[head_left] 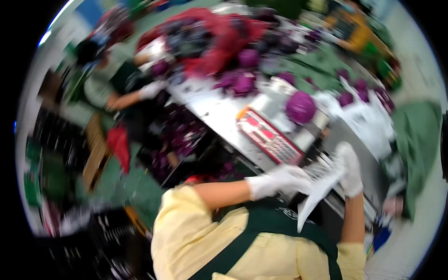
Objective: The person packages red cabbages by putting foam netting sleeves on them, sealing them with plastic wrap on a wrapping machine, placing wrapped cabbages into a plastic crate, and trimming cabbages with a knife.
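A white, paper-like strip (320,196) hangs curved between my two gloved hands, its lower end pointing down toward my apron. My left hand (280,181), in a white glove, reaches in from the left with its fingers closed at the strip's edge. On the other side, my gloved right hand (348,170) pinches the strip's upper end. Just beyond them stands a weighing scale with a red-framed keypad (270,136). A purple cabbage (300,107) rests on top of the scale. Motion blur hides finger detail and any print on the strip.
A metal table (210,105) carries purple cabbages, loose leaves (235,83) and a red mesh sack (212,46). White plastic bags (366,121) lie at right. Dark crates of purple leaves (179,130) stand left. One co-worker (119,84) works at left, another (352,28) at far right.
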